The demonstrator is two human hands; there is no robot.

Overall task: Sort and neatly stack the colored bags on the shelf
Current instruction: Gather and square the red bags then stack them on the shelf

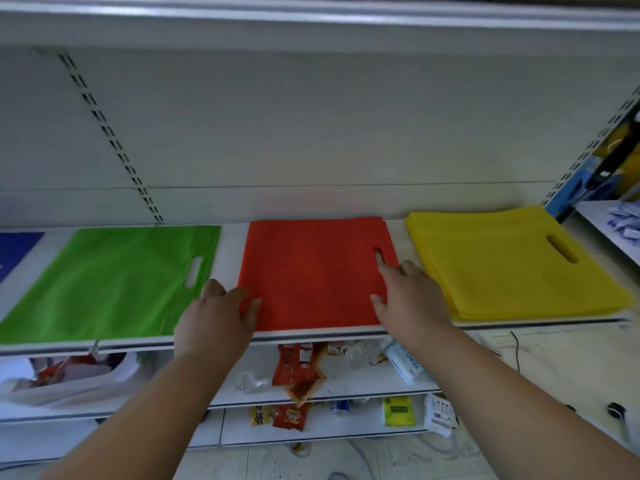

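Note:
Three flat bag stacks lie side by side on the white shelf (228, 244): green bags (104, 285) at left, red bags (311, 271) in the middle, yellow bags (509, 265) at right. My left hand (218, 317) rests with straight fingers on the red stack's near left corner. My right hand (408, 296) lies on the red stack's right side, its index finger reaching to the handle slot. A blue bag (15, 251) shows at the far left edge.
The shelf's back panel rises behind the bags, with another shelf overhead. Lower shelves hold snack packets (298, 368), a white plastic bag (69, 379) and small boxes (398, 410). A neighbouring shelf unit stands at the right.

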